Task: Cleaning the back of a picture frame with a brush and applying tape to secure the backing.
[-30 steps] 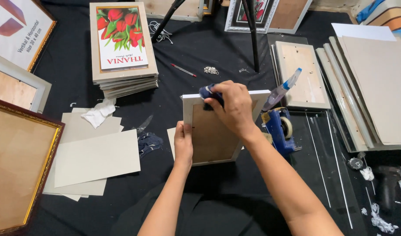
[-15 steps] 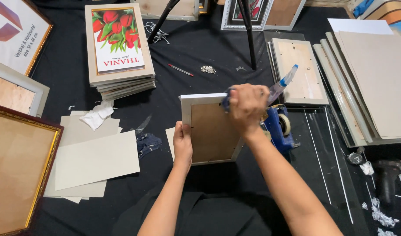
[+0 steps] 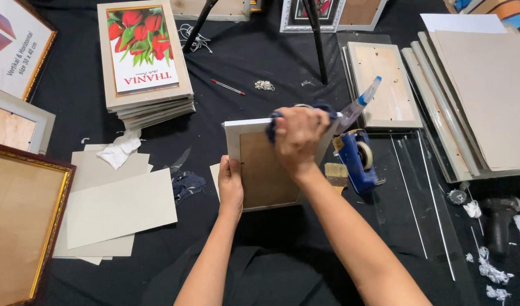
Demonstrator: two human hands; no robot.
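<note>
A small white picture frame with a brown backing board stands tilted on the black table, its back toward me. My left hand grips its lower left edge. My right hand presses a dark blue cloth against the frame's top edge. The frame's right part is hidden behind my right hand and forearm.
A blue tape dispenser and a spray bottle lie just right of the frame. A stack of frames with a tulip picture is at the far left, grey card sheets at left, boards at right, a gold-edged frame at the left edge.
My right hand with the cloth has slid along the frame's top edge, first to the right, then back toward the middle. The left hand keeps its hold.
</note>
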